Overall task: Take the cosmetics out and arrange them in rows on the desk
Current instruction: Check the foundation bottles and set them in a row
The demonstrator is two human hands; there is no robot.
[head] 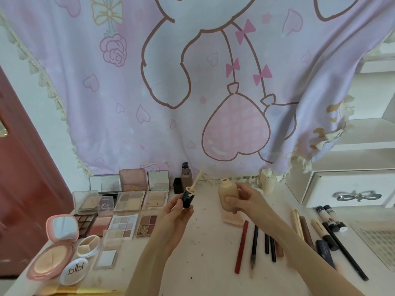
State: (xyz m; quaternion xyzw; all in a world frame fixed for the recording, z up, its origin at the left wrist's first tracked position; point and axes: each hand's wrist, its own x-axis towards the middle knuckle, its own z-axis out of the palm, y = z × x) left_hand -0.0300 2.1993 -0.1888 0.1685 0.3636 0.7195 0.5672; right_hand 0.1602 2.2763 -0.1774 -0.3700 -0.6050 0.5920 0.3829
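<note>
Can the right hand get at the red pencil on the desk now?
Probably not yet. The path looks free, since the red pencil lies uncovered just below the right hand, but that hand is holding the open foundation bottle.

both bare forearms rise from the frame's 6 o'clock edge and lean toward 12. the left hand [178, 212] sits left of centre, palm turned inward, fingers and thumb curled round a dark cap [187, 198] whose wand points up toward 1 o'clock. the right hand [245, 200] is level with it at its 3 o'clock side, well apart, fingers wrapped round a beige bottle [227, 194] held upright, thumb across its front. both wrists are straight, raised above the bench.
</note>
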